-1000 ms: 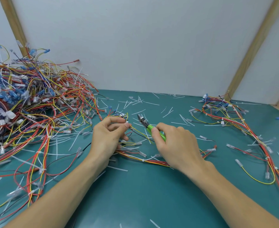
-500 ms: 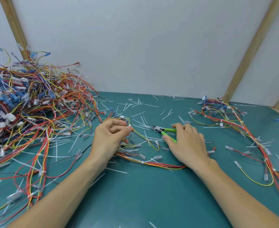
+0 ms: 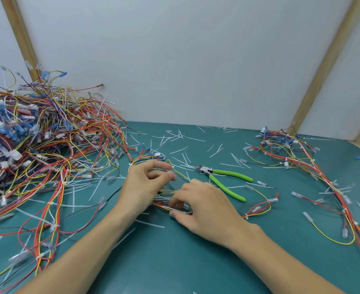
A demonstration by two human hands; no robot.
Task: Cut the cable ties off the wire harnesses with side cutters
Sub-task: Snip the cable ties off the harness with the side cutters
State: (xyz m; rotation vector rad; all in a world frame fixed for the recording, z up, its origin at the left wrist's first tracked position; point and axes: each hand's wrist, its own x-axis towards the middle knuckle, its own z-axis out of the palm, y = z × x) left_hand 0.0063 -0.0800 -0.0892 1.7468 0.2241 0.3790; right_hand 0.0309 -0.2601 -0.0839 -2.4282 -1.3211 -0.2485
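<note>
A: Well, where are the side cutters (image 3: pixel 221 179)?

B: Lying flat on the teal surface (image 3: pixel 174 262), with nobody holding them. The green handles are spread apart and point away to the right; the metal head points left. Take them as the landmark.

A: And the hands?

B: Both sit just left of the cutters and nearer the camera. The left hand (image 3: pixel 141 187) is curled, with thumb and forefinger pinching a thin yellow wire of the wire harness (image 3: pixel 170 205) that lies between the two hands. The right hand (image 3: pixel 204 209) has its thumb and fingertips closing on the red, orange and yellow strands of that same harness, low against the surface (the fingers are blurred, so I cannot tell how firm the hold is).

A: Does the harness go anywhere else?

B: It trails out to the right, below the cutters' handles, and loops there with a white cable tie (image 3: pixel 246 216) around it.

A: What else lies about?

B: Far left of the cutters, a big tangled heap of harnesses (image 3: pixel 36 145) with blue and clear connectors. Far right of them, a smaller bundle of harnesses (image 3: pixel 291 151) runs towards the near edge. Beyond and around the cutters, cut white tie pieces (image 3: pixel 179 136) lie scattered over the surface. Behind all this stands a pale wall (image 3: pixel 174 60) with slanted wooden battens.
</note>
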